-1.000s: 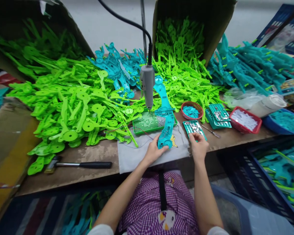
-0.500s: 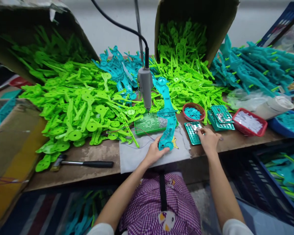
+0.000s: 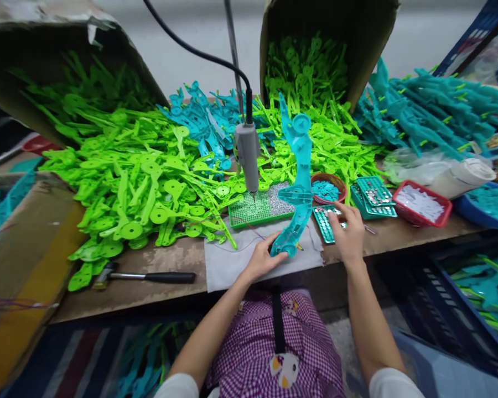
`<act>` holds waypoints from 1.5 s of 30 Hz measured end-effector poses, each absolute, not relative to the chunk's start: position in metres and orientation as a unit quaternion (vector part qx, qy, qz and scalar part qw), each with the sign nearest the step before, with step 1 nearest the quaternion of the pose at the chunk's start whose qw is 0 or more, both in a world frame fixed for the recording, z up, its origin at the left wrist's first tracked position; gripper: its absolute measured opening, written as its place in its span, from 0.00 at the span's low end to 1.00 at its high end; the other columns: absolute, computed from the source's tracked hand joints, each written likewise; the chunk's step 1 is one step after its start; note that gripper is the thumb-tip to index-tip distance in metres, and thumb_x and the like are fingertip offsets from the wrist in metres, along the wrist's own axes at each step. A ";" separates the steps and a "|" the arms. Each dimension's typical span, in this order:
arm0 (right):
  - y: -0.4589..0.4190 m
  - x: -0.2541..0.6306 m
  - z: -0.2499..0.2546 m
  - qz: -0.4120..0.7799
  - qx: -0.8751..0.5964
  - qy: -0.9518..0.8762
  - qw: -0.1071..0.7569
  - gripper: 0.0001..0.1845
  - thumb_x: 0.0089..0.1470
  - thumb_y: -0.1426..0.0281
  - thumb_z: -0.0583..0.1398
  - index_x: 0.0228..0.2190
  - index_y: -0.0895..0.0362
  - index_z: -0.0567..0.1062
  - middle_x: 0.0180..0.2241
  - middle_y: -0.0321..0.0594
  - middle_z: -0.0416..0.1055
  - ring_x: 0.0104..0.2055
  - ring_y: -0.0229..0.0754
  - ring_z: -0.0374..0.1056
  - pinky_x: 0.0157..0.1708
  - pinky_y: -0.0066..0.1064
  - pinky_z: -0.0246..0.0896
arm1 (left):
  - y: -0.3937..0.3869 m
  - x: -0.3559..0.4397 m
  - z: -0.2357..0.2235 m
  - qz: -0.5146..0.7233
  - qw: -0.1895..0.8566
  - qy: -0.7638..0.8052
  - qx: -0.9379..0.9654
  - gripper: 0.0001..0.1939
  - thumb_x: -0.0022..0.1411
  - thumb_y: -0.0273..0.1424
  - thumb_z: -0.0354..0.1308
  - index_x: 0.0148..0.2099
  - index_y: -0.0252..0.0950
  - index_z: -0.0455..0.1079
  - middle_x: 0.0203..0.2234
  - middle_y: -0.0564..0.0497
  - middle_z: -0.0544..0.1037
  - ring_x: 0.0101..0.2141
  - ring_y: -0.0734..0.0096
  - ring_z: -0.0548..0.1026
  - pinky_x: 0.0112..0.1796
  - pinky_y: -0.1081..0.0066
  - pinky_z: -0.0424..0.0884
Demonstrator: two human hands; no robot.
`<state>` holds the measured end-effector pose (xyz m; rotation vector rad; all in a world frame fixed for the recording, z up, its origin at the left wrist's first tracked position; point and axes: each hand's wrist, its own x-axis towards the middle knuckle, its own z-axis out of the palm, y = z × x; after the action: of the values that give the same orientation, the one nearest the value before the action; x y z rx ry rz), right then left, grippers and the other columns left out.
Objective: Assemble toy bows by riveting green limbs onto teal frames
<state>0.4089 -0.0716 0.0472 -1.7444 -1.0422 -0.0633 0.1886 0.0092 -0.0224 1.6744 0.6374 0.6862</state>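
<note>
My left hand grips the near end of a long teal plastic toy part, tilted up so its far end rises over the green pile. My right hand rests at a small teal tray of small silver round pieces, fingers curled over the pieces; what they hold, if anything, is too small to see. A hanging grey electric screwdriver points down at a green tray of screws. A grey cloth lies under the part at the table's front edge.
Heaps of green plastic parts cover the table's left and middle. Teal parts pile at the right. A hammer lies at the front left. A red bowl, another teal tray and a red basket sit at the right.
My left hand has tilted the teal part up from lying flat on the cloth. My right hand moved from the table's front edge onto the small teal tray.
</note>
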 end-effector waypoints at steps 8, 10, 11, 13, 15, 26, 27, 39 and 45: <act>-0.097 0.411 0.039 0.089 -0.722 -0.338 0.598 0.23 0.52 0.56 0.61 0.46 0.56 0.74 0.39 0.43 0.73 0.32 0.39 0.68 0.34 0.35 0.66 | 0.003 0.165 -0.001 0.274 0.565 0.277 0.728 0.30 0.53 0.33 0.65 0.58 0.34 0.67 0.52 0.43 0.74 0.51 0.57 0.74 0.53 0.58 0.69; -0.097 0.415 0.050 0.104 -0.695 -0.311 0.639 0.23 0.51 0.56 0.61 0.46 0.55 0.74 0.39 0.41 0.73 0.31 0.37 0.68 0.33 0.33 0.67 | 0.002 0.153 0.010 0.263 0.555 0.277 0.739 0.29 0.54 0.32 0.64 0.58 0.34 0.67 0.52 0.43 0.74 0.50 0.57 0.74 0.52 0.59 0.70; -0.095 0.419 0.057 0.119 -0.673 -0.297 0.667 0.23 0.51 0.56 0.62 0.46 0.54 0.73 0.39 0.40 0.73 0.30 0.36 0.68 0.32 0.32 0.67 | 0.002 0.146 0.016 0.257 0.547 0.276 0.748 0.29 0.54 0.32 0.63 0.58 0.34 0.67 0.52 0.43 0.74 0.51 0.58 0.74 0.53 0.60 0.69; -0.086 0.429 0.073 0.158 -0.618 -0.274 0.720 0.22 0.52 0.54 0.61 0.46 0.52 0.73 0.41 0.39 0.72 0.31 0.35 0.70 0.31 0.31 0.68 | 0.002 0.134 0.026 0.239 0.529 0.271 0.768 0.28 0.55 0.31 0.63 0.58 0.35 0.67 0.52 0.44 0.74 0.51 0.58 0.74 0.53 0.60 0.69; -0.074 0.440 0.089 0.200 -0.567 -0.261 0.755 0.22 0.52 0.52 0.60 0.45 0.49 0.72 0.43 0.38 0.71 0.34 0.36 0.71 0.32 0.30 0.70 | 0.003 0.124 0.033 0.212 0.515 0.257 0.790 0.27 0.55 0.31 0.63 0.58 0.36 0.68 0.52 0.44 0.75 0.51 0.58 0.74 0.53 0.61 0.68; -0.054 0.412 0.089 0.382 -0.533 -0.259 0.709 0.20 0.47 0.54 0.65 0.37 0.54 0.74 0.23 0.32 0.70 0.23 0.36 0.68 0.25 0.30 0.69 | -0.020 0.110 0.021 0.241 0.470 0.248 0.812 0.40 0.56 0.30 0.64 0.67 0.46 0.51 0.58 0.42 0.61 0.54 0.59 0.68 0.55 0.58 0.66; -0.055 0.413 0.085 0.366 -0.534 -0.249 0.720 0.18 0.48 0.55 0.64 0.36 0.54 0.74 0.22 0.31 0.69 0.22 0.36 0.68 0.25 0.31 0.69 | -0.023 0.108 0.018 0.279 0.485 0.255 0.788 0.44 0.55 0.31 0.65 0.68 0.47 0.47 0.60 0.42 0.56 0.56 0.57 0.66 0.56 0.57 0.65; -0.069 0.412 0.057 0.316 -0.561 -0.202 0.738 0.16 0.50 0.55 0.60 0.34 0.54 0.73 0.22 0.34 0.68 0.28 0.42 0.70 0.33 0.39 0.69 | -0.025 0.121 0.014 0.475 0.537 0.392 0.576 0.24 0.62 0.36 0.58 0.59 0.41 0.59 0.50 0.44 0.70 0.43 0.66 0.78 0.46 0.66 0.74; -0.084 0.423 0.048 0.295 -0.581 -0.132 0.747 0.24 0.49 0.47 0.55 0.33 0.55 0.72 0.26 0.37 0.71 0.27 0.41 0.69 0.25 0.34 0.65 | -0.012 0.117 0.042 0.480 0.377 0.395 0.687 0.15 0.61 0.31 0.59 0.51 0.37 0.70 0.36 0.49 0.76 0.37 0.72 0.76 0.42 0.70 0.75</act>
<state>0.4231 -0.0842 0.0482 -1.2716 -0.2898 0.6455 0.1166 -0.0119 0.0425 1.7565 1.0097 1.2266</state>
